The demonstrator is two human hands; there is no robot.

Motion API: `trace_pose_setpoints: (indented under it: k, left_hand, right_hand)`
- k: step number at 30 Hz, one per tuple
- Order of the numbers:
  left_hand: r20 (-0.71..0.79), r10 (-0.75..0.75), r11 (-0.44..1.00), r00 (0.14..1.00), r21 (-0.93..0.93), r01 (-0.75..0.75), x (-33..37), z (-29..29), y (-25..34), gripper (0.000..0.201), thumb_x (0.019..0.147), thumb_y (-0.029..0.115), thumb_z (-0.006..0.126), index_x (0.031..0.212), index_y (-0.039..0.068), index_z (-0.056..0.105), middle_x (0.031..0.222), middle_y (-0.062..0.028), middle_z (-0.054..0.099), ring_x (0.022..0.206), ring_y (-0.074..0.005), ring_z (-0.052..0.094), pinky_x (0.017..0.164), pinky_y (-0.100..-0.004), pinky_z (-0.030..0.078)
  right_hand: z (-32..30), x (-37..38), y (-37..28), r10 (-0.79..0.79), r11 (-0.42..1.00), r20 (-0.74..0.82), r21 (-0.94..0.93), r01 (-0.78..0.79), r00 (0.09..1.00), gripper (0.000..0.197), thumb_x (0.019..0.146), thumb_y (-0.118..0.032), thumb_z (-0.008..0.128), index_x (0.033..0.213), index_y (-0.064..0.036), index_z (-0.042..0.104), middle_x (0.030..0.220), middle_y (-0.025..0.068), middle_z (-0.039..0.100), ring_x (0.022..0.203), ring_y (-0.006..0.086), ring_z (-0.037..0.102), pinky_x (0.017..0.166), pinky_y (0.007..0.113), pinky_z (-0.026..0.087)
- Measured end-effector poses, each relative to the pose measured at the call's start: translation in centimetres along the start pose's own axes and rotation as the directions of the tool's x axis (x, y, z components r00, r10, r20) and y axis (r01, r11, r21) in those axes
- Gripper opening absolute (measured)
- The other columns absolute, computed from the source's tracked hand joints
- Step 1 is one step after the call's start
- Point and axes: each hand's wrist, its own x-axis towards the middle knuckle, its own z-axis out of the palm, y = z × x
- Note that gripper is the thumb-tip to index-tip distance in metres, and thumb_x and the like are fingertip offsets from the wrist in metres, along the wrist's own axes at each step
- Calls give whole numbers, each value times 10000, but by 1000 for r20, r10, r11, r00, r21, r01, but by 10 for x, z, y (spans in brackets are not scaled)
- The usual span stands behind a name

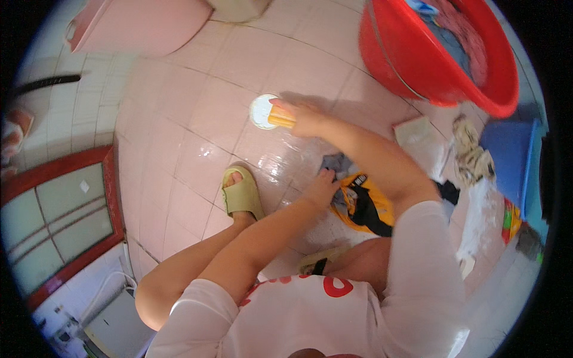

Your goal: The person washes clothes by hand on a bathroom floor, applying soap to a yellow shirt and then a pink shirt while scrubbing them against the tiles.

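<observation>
My right hand (307, 118) reaches out and grips a yellow bar-shaped block (279, 117). Whether the block is soap or a brush I cannot tell. It overlaps the right side of a small round white dish (260, 110) on the floor. Closer to me, my left hand (325, 184) has its fingers closed on a grey cloth (336, 163). This cloth lies bunched against a yellow and black garment (362, 209) on the wet floor. My right forearm passes over the garment's right side and hides some of it.
A large red tub (400, 62) with clothes stands at the far right. Beyond my right arm are a patterned cloth (471, 155) and a blue bucket (507, 152). A pink tub (140, 27) is at the far left. My slippered left foot (237, 182) rests on pink tiles.
</observation>
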Motion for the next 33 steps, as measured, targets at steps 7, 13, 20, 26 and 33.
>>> trace_pose_setpoints:
  k: [7, 13, 20, 26, 33]
  left_hand:
    - [-450, 490, 871, 746, 229, -434, 5, 9, -2, 265, 710, 71, 632, 975, 55, 630, 1184, -165, 520, 1119, -338, 477, 958, -442, 391]
    - [-13, 314, 949, 949, -23, -314, 9, 20, -22, 252, 671, 28, 622, 922, 43, 602, 1030, -138, 604, 1018, -339, 551, 922, -450, 405]
    - [-142, 92, 987, 986, -119, -110, 13, 5, -23, 333, 714, -6, 627, 1031, 15, 528, 1078, -207, 573, 1010, -416, 539, 891, -451, 441]
    - [-213, 35, 976, 976, -205, -79, 20, 6, 10, 393, 768, 53, 638, 1144, 17, 529, 1045, -239, 599, 991, -411, 577, 847, -427, 475]
    - [-18, -148, 982, 989, -123, 144, 35, 0, -15, 331, 781, 108, 637, 1105, 55, 600, 981, -228, 644, 965, -402, 598, 814, -432, 488]
  right_hand:
    - [37, -215, 115, 55, 994, -535, 108, 4, 843, 564, 734, -106, 649, 1278, -159, 511, 1337, 150, 481, 1216, 302, 486, 956, 415, 428]
    - [125, -238, 137, -86, 950, -684, -276, -148, 724, 201, 808, -216, 610, 957, -80, 609, 1000, 130, 569, 915, 299, 573, 770, 454, 473]
    - [94, -376, 283, 171, 490, -985, 64, -869, 24, 269, 877, -331, 596, 1103, -184, 603, 1081, 129, 549, 886, 330, 561, 734, 446, 464]
    - [111, -248, 188, 72, 673, -940, -201, -712, 333, 195, 779, -206, 602, 939, -94, 612, 937, 140, 552, 823, 273, 560, 693, 391, 456]
    - [99, -285, 204, 175, 882, -870, -70, -466, 461, 206, 826, -283, 610, 989, -159, 624, 1126, 122, 561, 953, 302, 559, 789, 464, 447]
